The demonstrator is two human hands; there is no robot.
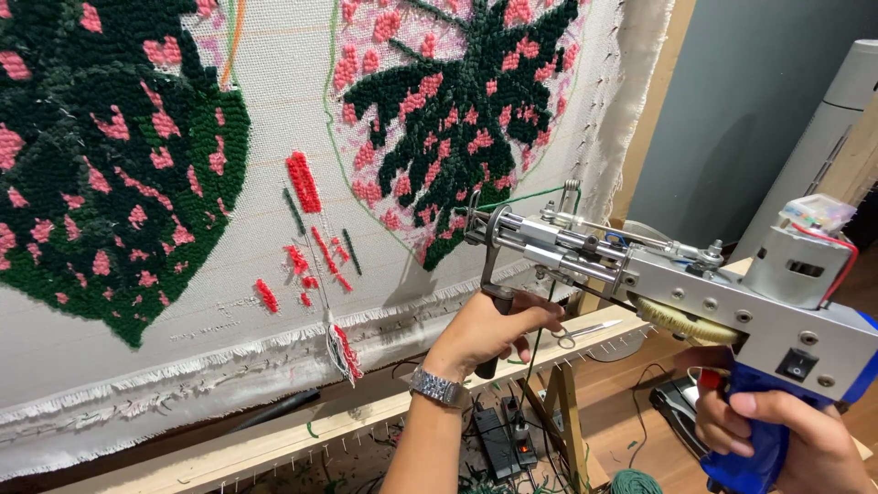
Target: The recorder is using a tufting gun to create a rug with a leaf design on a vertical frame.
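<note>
I hold a tufting gun with a grey metal body and a blue grip, pointed left at a stretched white cloth. My right hand is wrapped around the blue rear grip at the lower right. My left hand, with a metal watch on the wrist, grips the black front handle under the gun's nose. Green yarn runs into the needle, which sits near the lower tip of a dark green and pink tufted leaf. A second, larger leaf fills the left of the cloth.
Small red and green test tufts lie between the leaves. The cloth hangs on a wooden frame with nail strips. Scissors rest on the lower bar. Cables and a power strip lie on the wood floor. A grey wall stands to the right.
</note>
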